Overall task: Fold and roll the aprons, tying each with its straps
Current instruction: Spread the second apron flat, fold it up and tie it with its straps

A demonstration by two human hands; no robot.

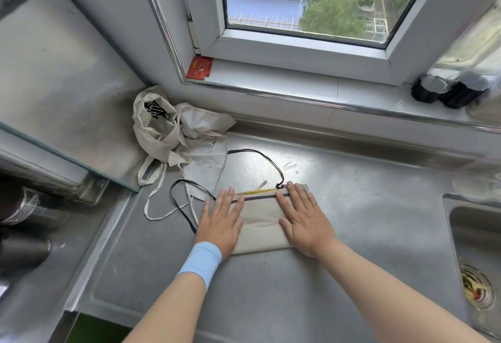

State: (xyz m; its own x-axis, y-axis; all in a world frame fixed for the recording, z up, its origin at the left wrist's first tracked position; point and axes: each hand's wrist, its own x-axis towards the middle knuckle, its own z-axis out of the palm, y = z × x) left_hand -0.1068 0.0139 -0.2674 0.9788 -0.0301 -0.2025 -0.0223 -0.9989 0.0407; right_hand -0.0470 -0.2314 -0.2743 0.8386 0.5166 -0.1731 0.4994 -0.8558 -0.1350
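Folded apron [261, 224] lies flat on the steel counter [366, 207], pinned by left hand [221, 223] and right hand [305, 223], fingers spread; judged soft, light, apt to unfold, best gripped along the near edge.

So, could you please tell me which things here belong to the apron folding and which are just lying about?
Job: folded apron, its black strap, crumpled aprons, left hand and right hand pressing it flat.
Lying about: red card, black jars, sink.
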